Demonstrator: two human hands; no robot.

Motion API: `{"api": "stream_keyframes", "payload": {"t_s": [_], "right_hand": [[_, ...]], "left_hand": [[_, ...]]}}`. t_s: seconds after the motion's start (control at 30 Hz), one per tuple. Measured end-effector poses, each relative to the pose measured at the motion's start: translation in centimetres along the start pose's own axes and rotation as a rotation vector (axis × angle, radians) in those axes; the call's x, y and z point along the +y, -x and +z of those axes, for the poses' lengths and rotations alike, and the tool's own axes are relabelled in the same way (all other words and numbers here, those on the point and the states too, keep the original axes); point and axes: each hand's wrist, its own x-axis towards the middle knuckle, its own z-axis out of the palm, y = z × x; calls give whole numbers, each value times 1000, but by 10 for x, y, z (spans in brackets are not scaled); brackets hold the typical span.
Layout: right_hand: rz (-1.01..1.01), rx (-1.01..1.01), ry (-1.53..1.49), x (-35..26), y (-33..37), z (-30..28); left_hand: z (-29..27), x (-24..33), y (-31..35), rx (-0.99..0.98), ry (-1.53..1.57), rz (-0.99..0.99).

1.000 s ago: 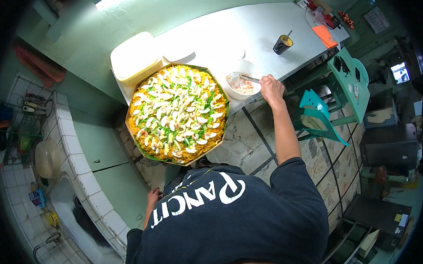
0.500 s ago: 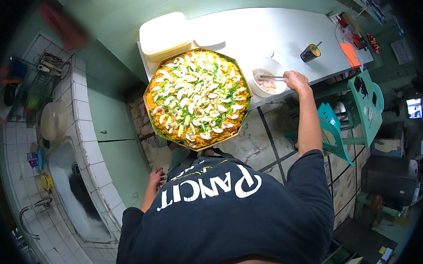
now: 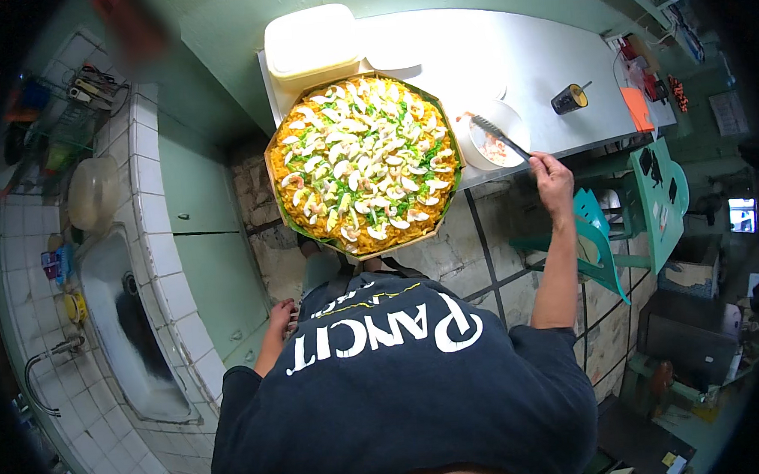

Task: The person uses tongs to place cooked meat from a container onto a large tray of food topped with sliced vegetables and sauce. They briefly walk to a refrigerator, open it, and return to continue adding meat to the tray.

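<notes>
My right hand [image 3: 552,179] is closed round the handle end of metal tongs [image 3: 505,138]. Their tips are over the far left of a white bowl [image 3: 518,125] holding pinkish-white pieces [image 3: 497,152]. A small pinkish bit shows by the tips; whether they grip it is too small to tell. Left of the bowl is a large octagonal tray [image 3: 276,199] of orange noodles [image 3: 310,213], topped with egg slices [image 3: 339,168] and chopped greens [image 3: 431,155]. My left hand [image 3: 282,315] hangs low at my side, fingers loosely bent and apart, holding nothing visible.
Behind the tray stands a cream lidded container [image 3: 311,39] on the white table [image 3: 549,39]. A dark cup [image 3: 569,98] with a straw and an orange sheet [image 3: 637,109] are farther right. Green plastic chairs [image 3: 598,234] stand right; a sink [image 3: 123,336] lies left.
My right hand has drawn slightly back, and the tongs have swung from level to slanting, their tips rising toward the bowl's far left rim. The whole view has shifted a little.
</notes>
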Motion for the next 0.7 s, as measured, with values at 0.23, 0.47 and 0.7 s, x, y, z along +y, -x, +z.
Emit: {"api": "stream_keyframes", "payload": {"t_s": [0.23, 0.47, 0.7], "right_hand": [[-17, 44, -15, -13, 40, 9], [77, 6, -131, 4, 60, 20], [-1, -215, -330, -1, 80, 15]], "left_hand": [[-1, 1, -20, -11, 177, -8], [1, -3, -11, 4, 106, -21], [-6, -19, -24, 95, -97, 106]]}}
